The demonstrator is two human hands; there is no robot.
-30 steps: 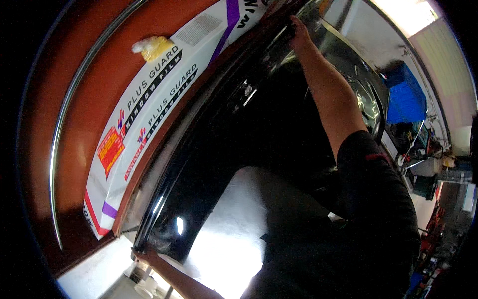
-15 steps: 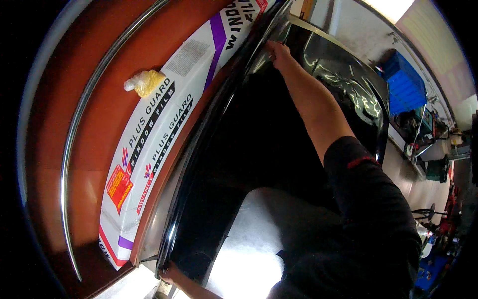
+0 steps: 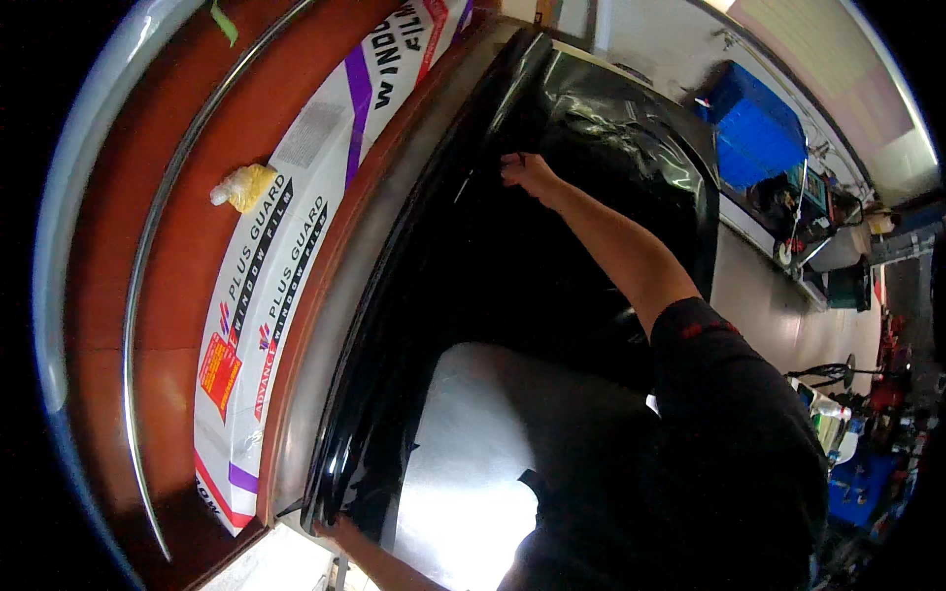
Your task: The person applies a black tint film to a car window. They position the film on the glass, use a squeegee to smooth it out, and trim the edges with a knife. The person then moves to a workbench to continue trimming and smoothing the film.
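A wide sheet of glossy black film (image 3: 572, 266) lies over a metal-topped table, its far-left side gathered in a long dark roll (image 3: 394, 286). My left hand (image 3: 340, 532), low in the picture, is closed around the near end of that roll. Farther up, my right hand (image 3: 527, 177) reaches across the sheet with its fingers curled against the film, just right of the roll. What lies under those fingertips is hard to see. A bright patch of bare tabletop (image 3: 468, 433) shows in front of my body, beside the film's lower edge.
Left of the table, a long white carton (image 3: 286, 256) with purple and red bands rests on a reddish-brown surface (image 3: 99, 295). A crumpled yellow-white bag (image 3: 246, 187) touches it. A curved metal strip (image 3: 133, 325) runs alongside. A blue crate (image 3: 754, 128) and clutter stand at right.
My right hand has come nearer along the film, away from the roll's far end. My left hand stays on the near end. The view has shifted, so most things appear farther left.
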